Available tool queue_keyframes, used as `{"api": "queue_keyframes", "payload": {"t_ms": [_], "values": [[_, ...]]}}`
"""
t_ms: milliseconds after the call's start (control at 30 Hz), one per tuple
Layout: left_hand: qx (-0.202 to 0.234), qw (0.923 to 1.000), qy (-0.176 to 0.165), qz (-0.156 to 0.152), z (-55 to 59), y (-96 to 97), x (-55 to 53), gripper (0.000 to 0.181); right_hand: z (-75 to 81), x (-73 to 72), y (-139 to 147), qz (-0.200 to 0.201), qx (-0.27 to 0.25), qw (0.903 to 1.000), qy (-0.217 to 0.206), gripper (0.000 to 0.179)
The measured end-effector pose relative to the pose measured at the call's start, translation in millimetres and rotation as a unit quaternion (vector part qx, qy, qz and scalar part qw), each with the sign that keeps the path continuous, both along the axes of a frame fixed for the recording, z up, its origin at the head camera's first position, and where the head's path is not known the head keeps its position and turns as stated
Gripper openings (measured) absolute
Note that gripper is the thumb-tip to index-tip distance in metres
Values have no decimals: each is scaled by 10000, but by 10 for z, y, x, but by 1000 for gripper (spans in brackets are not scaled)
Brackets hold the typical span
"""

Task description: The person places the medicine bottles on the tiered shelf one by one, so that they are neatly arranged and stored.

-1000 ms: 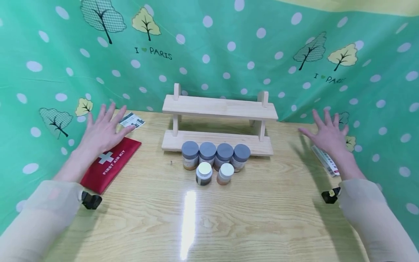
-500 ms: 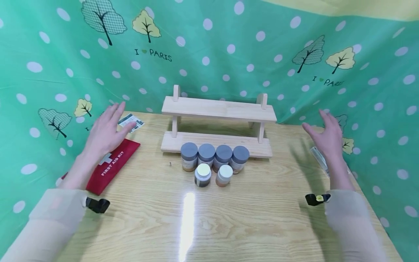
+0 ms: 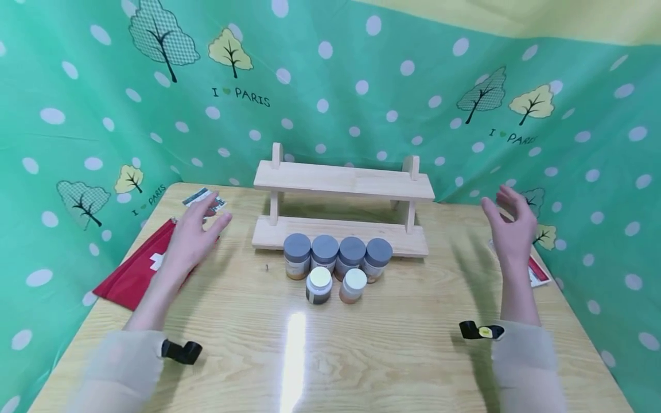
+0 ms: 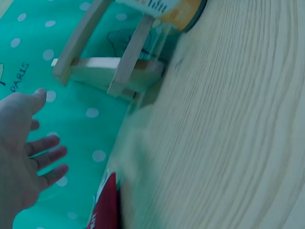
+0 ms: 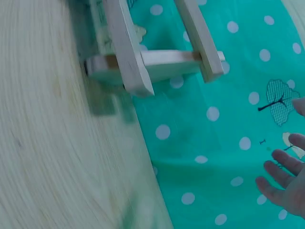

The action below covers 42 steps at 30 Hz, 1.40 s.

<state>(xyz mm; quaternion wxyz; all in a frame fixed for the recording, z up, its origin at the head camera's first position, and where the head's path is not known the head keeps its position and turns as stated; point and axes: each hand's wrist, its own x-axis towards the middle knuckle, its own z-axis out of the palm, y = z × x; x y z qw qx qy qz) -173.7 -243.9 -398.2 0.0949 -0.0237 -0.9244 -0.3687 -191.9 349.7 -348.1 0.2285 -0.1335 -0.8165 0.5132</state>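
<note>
My left hand (image 3: 192, 241) hovers over the red first aid kit pouch (image 3: 126, 281), fingers loosely bent and holding nothing; it hides part of the pouch. On the far right, my right hand (image 3: 513, 232) is raised with fingers softly curved and nothing in them, overlapping a flat white and red box (image 3: 537, 272). Between the hands, several grey-lidded jars (image 3: 324, 255) stand in a row before a two-tier wooden shelf (image 3: 343, 179). Two smaller white-lidded bottles, one dark (image 3: 318, 287) and one orange-brown (image 3: 353, 287), stand in front of them.
A small printed card (image 3: 203, 198) lies at the back left of the wooden table (image 3: 392, 355). A green dotted curtain (image 3: 330, 74) hangs behind and along both sides. In the right wrist view, the shelf's end (image 5: 128, 52) shows near the curtain.
Both hands have moved inward, and their spread fingers have relaxed into a loose curve. The head view has tilted slightly up. The jars, bottles and shelf keep their places.
</note>
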Motion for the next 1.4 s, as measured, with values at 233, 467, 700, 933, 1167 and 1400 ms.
{"api": "queue_keyframes", "payload": {"t_ms": [233, 467, 700, 933, 1167, 1400], "values": [[965, 9951, -164, -158, -176, 245, 47, 64, -104, 45, -182, 67, -589, 9951, 794, 42], [1393, 9866, -829, -187, -260, 413, 80, 65, -210, 110, -372, 400, -574, 9947, 747, 42], [1509, 9767, -1508, -256, -273, 498, 57, 71, -192, 110, -577, 874, -513, 9917, 794, 42], [1421, 9727, -1807, -331, -347, 519, 30, 74, -175, 106, -658, 1449, -504, 9843, 875, 41], [1395, 9711, -1897, -396, -430, 498, 37, 73, -221, 98, -685, 1982, -673, 9756, 658, 44], [1332, 9693, -2012, -474, -460, 475, 31, 75, -267, 90, -701, 2432, -225, 9693, 287, 47]]}}
